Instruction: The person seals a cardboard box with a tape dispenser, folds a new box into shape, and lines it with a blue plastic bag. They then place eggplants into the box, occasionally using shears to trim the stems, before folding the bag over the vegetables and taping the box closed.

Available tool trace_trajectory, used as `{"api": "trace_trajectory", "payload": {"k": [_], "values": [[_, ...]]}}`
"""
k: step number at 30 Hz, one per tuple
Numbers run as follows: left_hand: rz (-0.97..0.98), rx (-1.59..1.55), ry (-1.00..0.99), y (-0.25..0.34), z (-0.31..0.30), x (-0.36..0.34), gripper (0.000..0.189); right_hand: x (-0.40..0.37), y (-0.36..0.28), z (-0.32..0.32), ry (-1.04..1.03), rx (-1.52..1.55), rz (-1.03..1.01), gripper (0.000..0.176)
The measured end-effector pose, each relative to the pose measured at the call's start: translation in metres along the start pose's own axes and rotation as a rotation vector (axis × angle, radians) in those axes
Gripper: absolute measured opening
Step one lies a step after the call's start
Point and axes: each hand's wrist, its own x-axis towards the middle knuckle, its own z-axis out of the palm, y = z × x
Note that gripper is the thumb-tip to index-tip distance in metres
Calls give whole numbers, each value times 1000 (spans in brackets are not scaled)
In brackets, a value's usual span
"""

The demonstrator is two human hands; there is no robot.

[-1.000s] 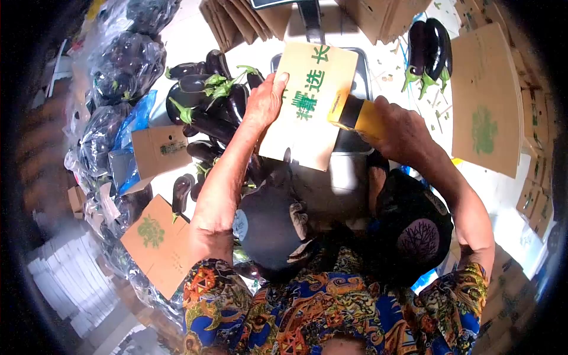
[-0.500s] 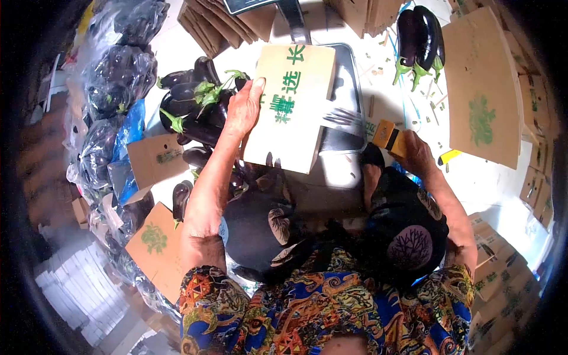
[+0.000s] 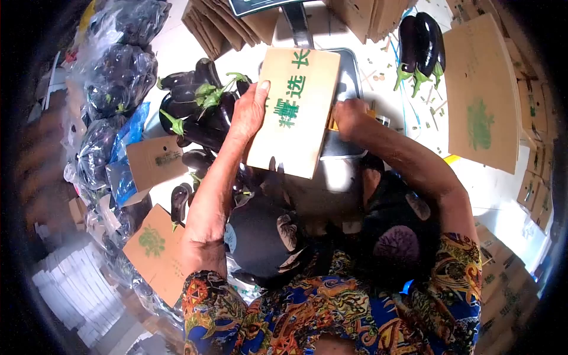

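A cardboard box [image 3: 296, 133] with green printed characters stands tilted in front of me, over a black-rimmed scale platform [image 3: 350, 77]. My left hand [image 3: 248, 112] grips its left edge, thumb on the printed face and fingers hidden behind. At the box's right side, my right hand [image 3: 350, 118] is closed around a yellow tape dispenser [image 3: 373, 114], mostly covered by the fist. The dispenser appears to touch the box edge. Left of the box lies a pile of dark eggplants [image 3: 198, 130] with green stems.
Bagged eggplants [image 3: 112, 77] line the left side. A few eggplants [image 3: 421, 50] lie at the upper right beside a large cardboard panel [image 3: 480, 94]. Flattened cartons [image 3: 222, 23] stand at the back, near the scale's post [image 3: 297, 26]. Stem bits litter the floor.
My right hand has swung left with the tape dispenser, from well right of the box to its right edge. The clear strip of tape stretched between them no longer shows. My left hand keeps its grip.
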Motion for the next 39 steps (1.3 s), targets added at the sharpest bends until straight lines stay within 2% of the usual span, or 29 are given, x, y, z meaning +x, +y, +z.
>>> {"api": "trace_trajectory", "payload": {"k": [3, 4, 5, 6, 7, 9, 10, 11, 12, 13, 14, 15, 16, 19, 20, 21, 23, 25, 26, 27, 28, 29, 30, 31, 32, 33, 36, 38, 39], "values": [[23, -172, -96, 7, 5, -6, 71, -20, 2, -21, -35, 398, 389, 22], [28, -227, -132, 8, 4, -5, 71, -29, 4, -26, -158, 420, 479, 21], [75, -166, -150, -10, 12, 6, 74, -47, 9, -31, -166, 382, 416, 24], [157, -262, -179, -1, 13, 0, 77, -72, 17, -41, -178, 343, 351, 27], [232, -361, -213, 12, 18, -9, 82, -101, 30, -68, -243, 501, 345, 31], [380, -577, -337, 30, 35, -14, 89, -148, 77, -19, -126, 1061, 702, 39], [476, -284, -247, 33, 48, -13, 91, -168, 88, -27, -76, 1104, 832, 37], [558, 12, -155, 34, 66, -13, 93, -185, 88, -39, 172, 1419, 826, 39], [622, -271, -290, 28, 96, -11, 92, -196, 88, -53, 363, 1551, 799, 45], [801, 93, -179, 25, 115, -12, 90, -209, 106, -58, 288, 1637, 840, 44], [965, 441, -9, 21, 133, -14, 89, -209, 103, -73, 408, 1781, 778, 42], [1027, 429, -115, 36, 128, -14, 84, -207, 96, -89, 530, 1919, 708, 40], [1091, 488, -156, 37, 134, -12, 83, -203, 93, -99, 603, 1929, 626, 38], [1210, 508, -169, 34, 137, 1, 79, -188, 96, -99, 550, 1902, 584, 38], [1233, 484, -162, 30, 136, 2, 77, -185, 111, -82, 396, 1844, 603, 42], [1114, 256, -219, 27, 127, -1, 74, -171, 96, -84, 398, 1612, 690, 50], [856, -180, -318, 11, 91, -10, 69, -156, 95, -81, 298, 1707, 781, 57], [541, -44, 103, -56, 86, -19, 60, -148, 90, -77, 307, 1705, 770, 60], [150, -248, -4, -50, 58, -41, 51, -142, 73, -87, 318, 1719, 765, 60], [-127, -436, -38, -92, 57, -45, 47, -132, 57, -97, 340, 1729, 757, 59], [-259, -341, -22, -112, 48, -62, 51, -120, 42, -102, 325, 1713, 727, 55], [-250, -352, -203, -160, 51, -76, 40, -108, 17, -126, 328, 1712, 757, 50], [-472, -284, -258, -144, 43, -97, 46, -91, 11, -114, 288, 1766, 704, 42], [-558, -455, -178, -162, 55, -112, 53, -75, 7, -106, 195, 1699, 664, 35], [-534, -645, -237, -181, 63, -119, 54, -65, 2, -103, 152, 1640, 665, 34], [-502, -838, -293, -188, 66, -124, 54, -58, -5, -109, 112, 1576, 663, 33], [-322, -1103, -375, -213, 79, -123, 54, -52, -3, -112, 58, 1643, 570, 41], [-453, -1360, -315, -185, 65, -114, 52, -64, 3, -118, 189, 1691, 483, 45], [-645, -1283, -244, -160, 44, -106, 47, -76, 5, -119, 252, 1722, 451, 48]]}}
